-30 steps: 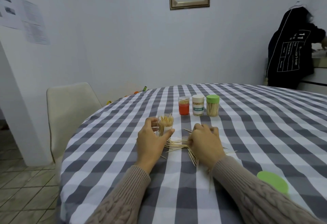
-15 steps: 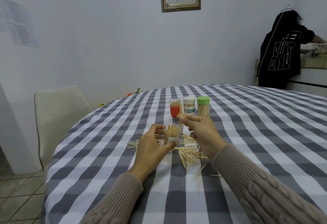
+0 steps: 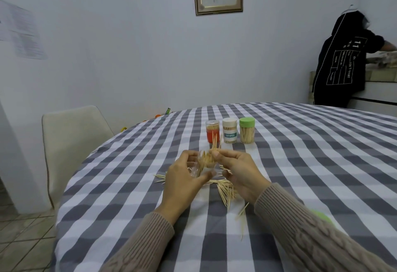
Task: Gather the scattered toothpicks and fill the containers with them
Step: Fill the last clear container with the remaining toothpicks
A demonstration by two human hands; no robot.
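Now the left hand [image 3: 182, 182] grips the clear jar [image 3: 198, 167], tilted; the right hand [image 3: 240, 170] pinches upright toothpicks [image 3: 213, 143] just beside the jar's mouth, loose toothpicks [image 3: 226, 190] lying nearer.

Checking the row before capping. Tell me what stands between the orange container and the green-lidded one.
The head view shows one jar between the orange container and the green-lidded container: the cream-lidded container with a teal TOOTHPICK label.

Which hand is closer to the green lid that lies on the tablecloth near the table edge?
Right. The right hand is on the same side as the green lid, its sleeve just beside it. The left hand is farther away, holding the clear container.
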